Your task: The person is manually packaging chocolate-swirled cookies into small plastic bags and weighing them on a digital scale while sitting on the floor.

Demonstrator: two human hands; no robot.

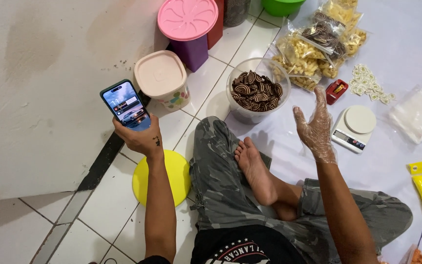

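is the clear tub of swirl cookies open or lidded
Open. The clear tub has no lid on it, and the brown swirl cookies show bare at its mouth, heaped close to the rim.

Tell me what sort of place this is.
Probably a home floor used for packing snacks: a person sits cross-legged on white floor tiles beside a small white kitchen scale, clear bags of snacks and a clear tub of brown swirl cookies.

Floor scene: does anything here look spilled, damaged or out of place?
Nothing is spilled or damaged. One oddity: the yellow lid lies on the tiles, apart from the open cookie tub.
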